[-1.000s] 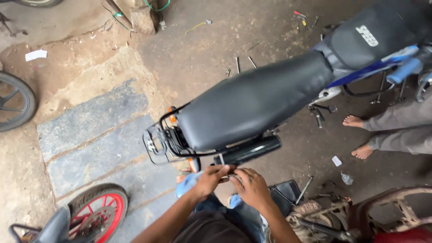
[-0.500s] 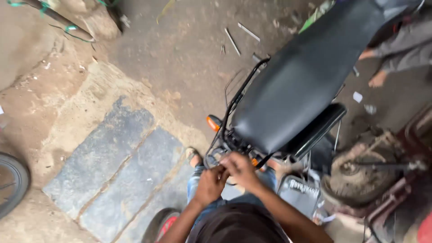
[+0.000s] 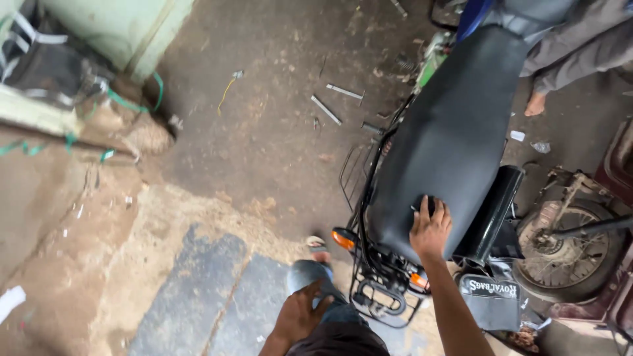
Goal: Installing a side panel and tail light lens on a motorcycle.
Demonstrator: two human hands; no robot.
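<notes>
A motorcycle stands in front of me with a long black seat (image 3: 455, 132) running up to the right. My right hand (image 3: 430, 227) lies flat on the rear end of that seat, fingers spread, holding nothing. My left hand (image 3: 302, 313) rests on my own knee in blue trousers (image 3: 304, 275), fingers spread. Below the seat are an orange turn signal (image 3: 343, 238), a black rear carrier rack (image 3: 379, 293) and a black exhaust pipe (image 3: 491, 214).
Metal rods and bolts (image 3: 333, 105) lie scattered on the dirt floor. Another person's bare foot (image 3: 535, 103) and grey trouser leg are at the upper right. A loose spoked wheel (image 3: 570, 247) lies at right. A green wall base with rubble (image 3: 112, 39) is at upper left.
Both hands have left the tail-light area under the seat: the right has gone up onto the seat's rear, the left down onto my knee. The view has swung left.
</notes>
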